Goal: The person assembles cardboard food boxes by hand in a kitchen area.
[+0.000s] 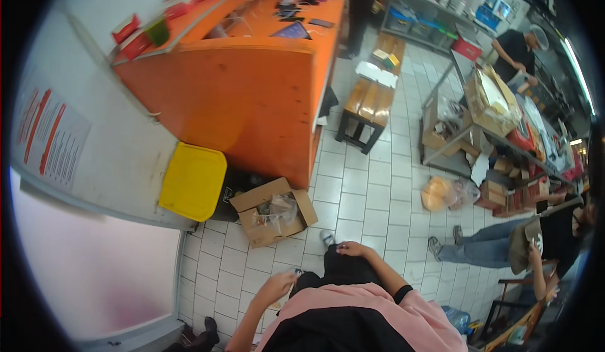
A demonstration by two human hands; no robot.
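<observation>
My left hand (281, 285) hangs beside my left knee, fingers curled; a small dark and light shape shows at their tips, and I cannot make out whether it is held or is my shoe behind. Across the top of my right knee lies my right hand (353, 249), fingers resting on the black trousers (345, 270) with nothing seen in them. My right shoe (327, 238) stands on the tiles just beyond that knee. Ahead and to the left is an open cardboard box (273, 216) with clear plastic inside, apart from both hands.
A yellow-lidded bin (194, 180) stands against an orange counter (233, 93). Farther off is a wooden bench (367, 103). On the right, plastic bags (441, 194) lie by a loaded metal table (469, 122). A person in jeans (485, 251) stands right; another person (517, 52) works behind the table.
</observation>
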